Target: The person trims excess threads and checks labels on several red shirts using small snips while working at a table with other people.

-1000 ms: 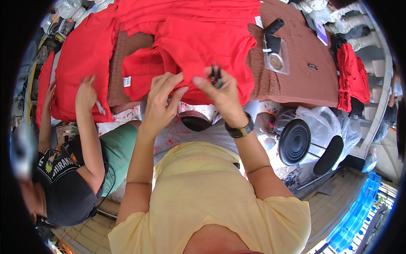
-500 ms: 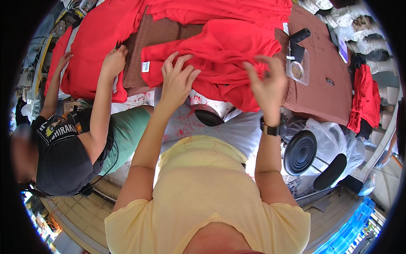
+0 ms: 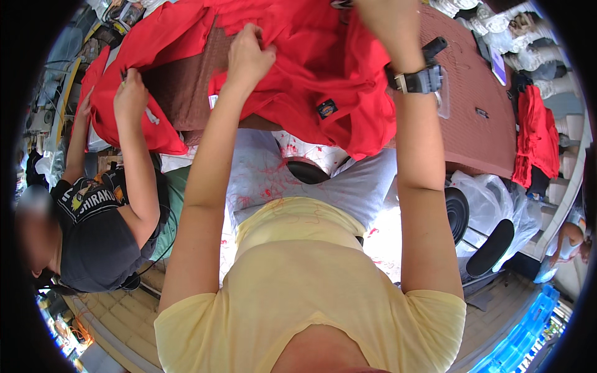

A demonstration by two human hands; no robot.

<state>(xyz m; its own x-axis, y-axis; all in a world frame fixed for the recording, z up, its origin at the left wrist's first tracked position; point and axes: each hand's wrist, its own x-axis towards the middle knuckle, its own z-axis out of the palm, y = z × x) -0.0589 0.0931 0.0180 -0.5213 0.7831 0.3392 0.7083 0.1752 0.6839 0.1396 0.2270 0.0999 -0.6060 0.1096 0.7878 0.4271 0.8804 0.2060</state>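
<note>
A red garment lies rumpled in front of me, hanging over the table's near edge. A dark label shows inside its opening, and a white tag is at its left end. My left hand is on the cloth at the left, fingers curled in on the fabric. My right hand reaches to the far right side of the garment, beside a small dark and white item too cut off to name. Its fingertips are hidden at the frame's top edge.
The brown padded table holds a black cylinder. A co-worker at left handles another red garment with a small dark tool. Folded red cloth is at right, near plastic bags and a black round pad.
Both my hands have moved farther away, the right one up to the frame's top. The garment has shifted and opened, so its dark label now shows. The co-worker's near hand has moved left.
</note>
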